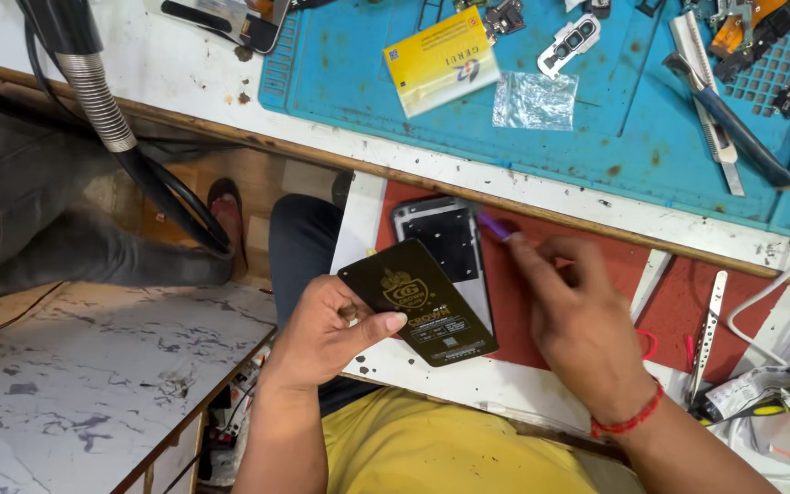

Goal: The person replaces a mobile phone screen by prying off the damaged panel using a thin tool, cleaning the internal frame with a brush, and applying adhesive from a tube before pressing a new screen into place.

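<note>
Head view: left hand (322, 334) pinches black card (418, 302).

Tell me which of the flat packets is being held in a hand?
The black packet, gripped by the left hand. The yellow packet and the clear plastic bag lie untouched on the blue mat.

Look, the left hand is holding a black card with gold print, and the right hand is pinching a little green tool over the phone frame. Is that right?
Not quite. In the head view the little tool pinched by the right hand is purple, not green. The rest holds: the left hand holds the black card with gold print, and the tool's tip is over the phone frame.
</note>
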